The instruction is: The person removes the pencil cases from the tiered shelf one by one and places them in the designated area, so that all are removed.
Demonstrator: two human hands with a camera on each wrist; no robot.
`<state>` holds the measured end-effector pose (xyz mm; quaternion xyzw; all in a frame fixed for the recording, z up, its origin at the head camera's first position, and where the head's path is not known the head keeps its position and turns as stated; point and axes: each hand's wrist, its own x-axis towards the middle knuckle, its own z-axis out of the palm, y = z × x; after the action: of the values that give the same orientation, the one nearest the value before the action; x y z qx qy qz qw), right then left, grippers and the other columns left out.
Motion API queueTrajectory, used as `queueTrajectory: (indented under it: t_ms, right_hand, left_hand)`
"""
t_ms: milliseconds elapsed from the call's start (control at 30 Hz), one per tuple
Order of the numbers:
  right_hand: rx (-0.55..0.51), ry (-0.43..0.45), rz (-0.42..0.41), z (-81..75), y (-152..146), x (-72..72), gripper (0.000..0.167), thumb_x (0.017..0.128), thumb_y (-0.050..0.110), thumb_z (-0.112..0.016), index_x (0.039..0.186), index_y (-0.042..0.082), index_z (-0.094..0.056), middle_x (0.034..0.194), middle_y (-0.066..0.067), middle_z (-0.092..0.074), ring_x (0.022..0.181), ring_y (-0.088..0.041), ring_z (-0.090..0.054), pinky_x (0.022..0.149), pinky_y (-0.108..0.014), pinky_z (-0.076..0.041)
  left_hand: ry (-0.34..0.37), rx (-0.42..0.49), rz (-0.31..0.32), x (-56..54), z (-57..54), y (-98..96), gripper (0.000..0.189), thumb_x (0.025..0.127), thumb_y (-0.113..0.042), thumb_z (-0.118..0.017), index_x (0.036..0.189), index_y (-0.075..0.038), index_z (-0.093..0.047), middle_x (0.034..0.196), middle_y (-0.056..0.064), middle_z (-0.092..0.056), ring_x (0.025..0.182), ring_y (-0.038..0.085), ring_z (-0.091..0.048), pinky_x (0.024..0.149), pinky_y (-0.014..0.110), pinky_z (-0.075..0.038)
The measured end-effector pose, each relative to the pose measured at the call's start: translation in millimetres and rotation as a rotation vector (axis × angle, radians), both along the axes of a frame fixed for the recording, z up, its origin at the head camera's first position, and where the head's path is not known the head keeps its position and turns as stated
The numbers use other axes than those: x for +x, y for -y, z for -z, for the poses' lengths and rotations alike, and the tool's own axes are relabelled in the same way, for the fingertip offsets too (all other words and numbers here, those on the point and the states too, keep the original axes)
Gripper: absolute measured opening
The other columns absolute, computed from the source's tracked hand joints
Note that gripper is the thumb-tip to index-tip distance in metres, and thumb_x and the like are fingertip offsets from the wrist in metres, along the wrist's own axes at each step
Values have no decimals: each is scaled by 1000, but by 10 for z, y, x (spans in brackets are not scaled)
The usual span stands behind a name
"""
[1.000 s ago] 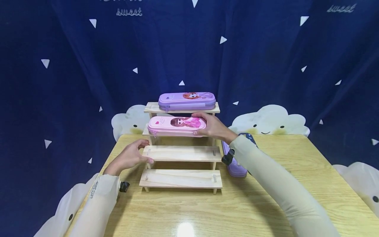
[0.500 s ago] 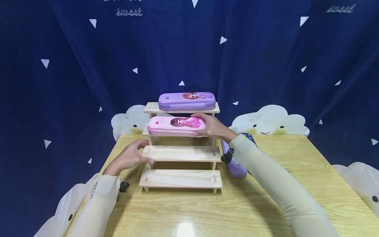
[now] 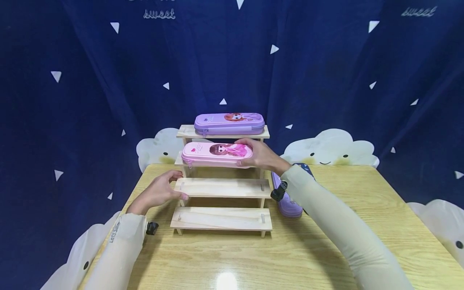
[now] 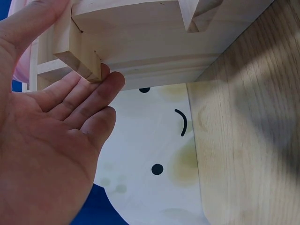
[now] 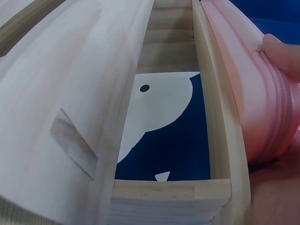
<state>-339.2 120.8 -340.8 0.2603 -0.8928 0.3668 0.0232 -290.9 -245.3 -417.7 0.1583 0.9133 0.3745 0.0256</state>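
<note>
A pink pencil case [image 3: 217, 154] with a doll picture lies along the second-highest step of a stepped wooden rack [image 3: 222, 187]. My right hand [image 3: 259, 155] grips its right end, thumb in front and fingers behind. In the right wrist view the pink case [image 5: 246, 79] sits against the board's edge, with part of the hand beside it. My left hand [image 3: 162, 189] holds the rack's left side at the second-lowest step. The left wrist view shows bent fingers of the left hand [image 4: 51, 136] against a wooden support [image 4: 77, 51], thumb above.
On the top step lies a purple pencil case [image 3: 229, 124]. Another purple case [image 3: 290, 205] and a dark blue item [image 3: 303, 168] lie on the table [image 3: 362, 225], right of the rack, partly behind my right sleeve. A dark blue curtain [image 3: 326, 80] hangs behind.
</note>
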Motion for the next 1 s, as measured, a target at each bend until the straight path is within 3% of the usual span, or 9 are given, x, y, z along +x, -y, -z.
queueTrajectory:
  t_ms: [1000]
  right_hand:
    - [-84,30,91,-20,-24,173,68,69,28,-88,132,21,-63,131,-8,-66,118,-24,-60,109,-42,-46]
  left_hand:
    - [7,-9,-8,-6,-8,-7,88,72,-37,-92,141,-1,-51,140,23,-58,134,42,-51,114,60,-39]
